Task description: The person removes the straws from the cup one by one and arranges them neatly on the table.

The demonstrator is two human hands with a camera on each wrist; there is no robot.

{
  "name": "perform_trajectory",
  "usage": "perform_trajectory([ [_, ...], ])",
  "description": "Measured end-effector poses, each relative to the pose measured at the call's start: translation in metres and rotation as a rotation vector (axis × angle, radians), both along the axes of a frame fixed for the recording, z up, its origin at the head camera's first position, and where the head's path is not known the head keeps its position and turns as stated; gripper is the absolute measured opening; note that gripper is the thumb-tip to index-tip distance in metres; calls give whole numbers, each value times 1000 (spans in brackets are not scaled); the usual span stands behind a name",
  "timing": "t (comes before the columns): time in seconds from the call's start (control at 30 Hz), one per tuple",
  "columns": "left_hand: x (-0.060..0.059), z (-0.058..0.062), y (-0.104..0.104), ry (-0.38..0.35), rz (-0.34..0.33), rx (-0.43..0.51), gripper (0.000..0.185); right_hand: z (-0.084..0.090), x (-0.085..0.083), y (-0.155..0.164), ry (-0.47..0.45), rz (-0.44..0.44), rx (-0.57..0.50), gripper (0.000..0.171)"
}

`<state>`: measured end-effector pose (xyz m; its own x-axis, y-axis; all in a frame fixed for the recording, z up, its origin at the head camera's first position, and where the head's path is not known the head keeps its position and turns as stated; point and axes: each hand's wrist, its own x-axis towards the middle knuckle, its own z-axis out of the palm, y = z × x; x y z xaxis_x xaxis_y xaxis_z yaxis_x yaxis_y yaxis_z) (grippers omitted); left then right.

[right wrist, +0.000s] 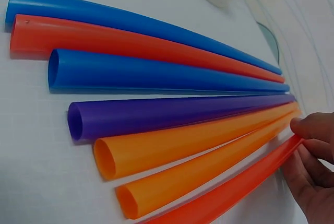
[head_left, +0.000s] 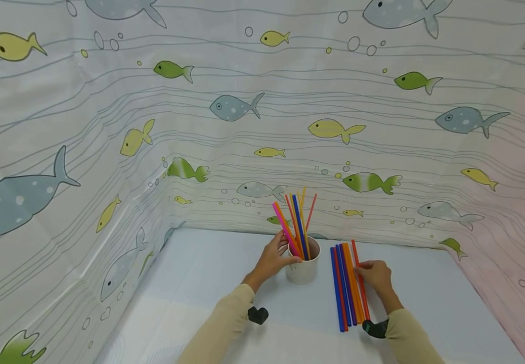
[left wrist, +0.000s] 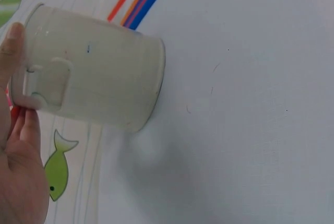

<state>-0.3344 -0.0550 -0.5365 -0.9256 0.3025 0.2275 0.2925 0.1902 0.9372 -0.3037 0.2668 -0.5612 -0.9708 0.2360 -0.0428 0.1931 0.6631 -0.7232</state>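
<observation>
My left hand grips a whitish cup near its rim, with the thumb on one side and the fingers on the other. Several colourful straws stand leaning in the cup, among them a pink straw and a blue straw. To the right of the cup, my right hand pinches a red straw between thumb and fingers close to its far end. Beside that straw, several others lie in a row: orange straws, a purple straw, blue straws and another red straw.
A white table bears the cup and the row of straws. Behind it and along its sides rises a pale cloth printed with fish and wavy lines. A dark band piece shows by the left wrist.
</observation>
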Motion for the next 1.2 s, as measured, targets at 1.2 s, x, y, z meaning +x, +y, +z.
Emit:
perform_trajectory([
  [1.2, 2, 3, 0, -3, -15, 4, 88, -4, 0, -3, -21, 2, -2, 35],
])
